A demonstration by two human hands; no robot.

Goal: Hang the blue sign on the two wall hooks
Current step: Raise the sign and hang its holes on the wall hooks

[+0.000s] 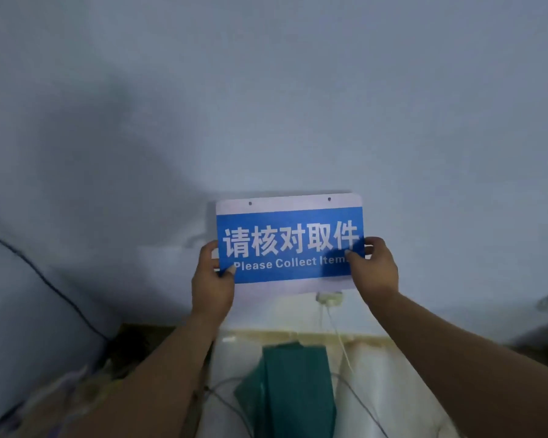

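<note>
Two bare forearms reach up from the bottom edge. Left hand [214, 281] pinches the sign's [290, 245] lower left edge, thumb in front; right hand [374, 268] pinches its lower right corner. Blue, with white lettering and two small holes along its top edge, the sign is held against the pale wall [266, 105].
</note>
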